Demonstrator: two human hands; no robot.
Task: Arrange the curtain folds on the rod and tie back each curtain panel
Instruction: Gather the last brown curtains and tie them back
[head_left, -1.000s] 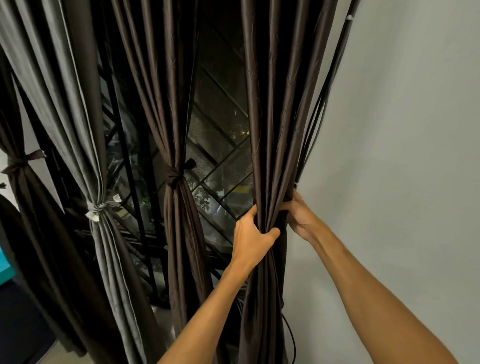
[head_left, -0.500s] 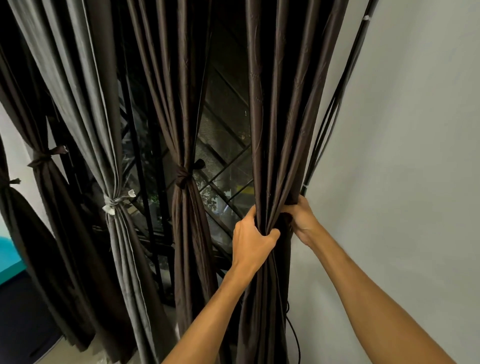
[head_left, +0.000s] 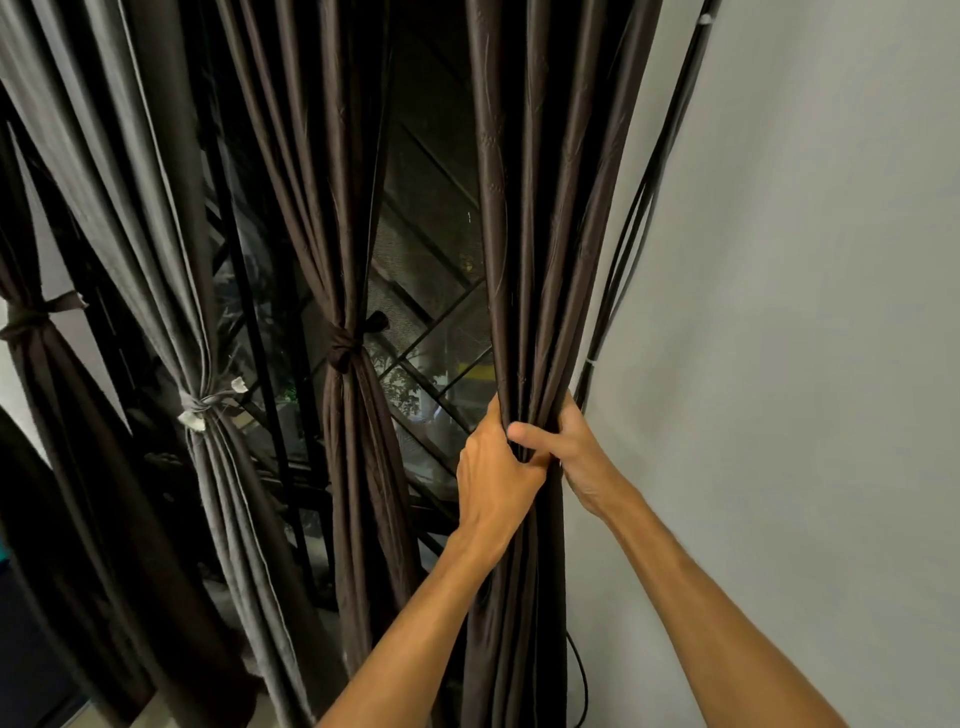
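Note:
A dark brown curtain panel (head_left: 540, 218) hangs at the right, next to the wall, with no tie on it. My left hand (head_left: 493, 467) grips its gathered folds from the left at waist height. My right hand (head_left: 566, 447) grips the same bunch from the right, thumb across the front, touching my left hand. Left of it hangs a brown panel (head_left: 353, 467) cinched by a brown knot (head_left: 343, 348). Further left, a grey panel (head_left: 156, 208) is bound with a pale tie (head_left: 200, 408). At the far left another brown panel (head_left: 47, 415) is also tied.
A plain grey wall (head_left: 805, 312) fills the right side. Thin black cables (head_left: 639, 208) run down the wall beside the held panel. Behind the curtains is a window with a black metal grille (head_left: 431, 322). The rod is out of view above.
My right hand has come round the front of the folds to meet my left hand, squeezing the bunch tighter. The view has shifted slightly left to right.

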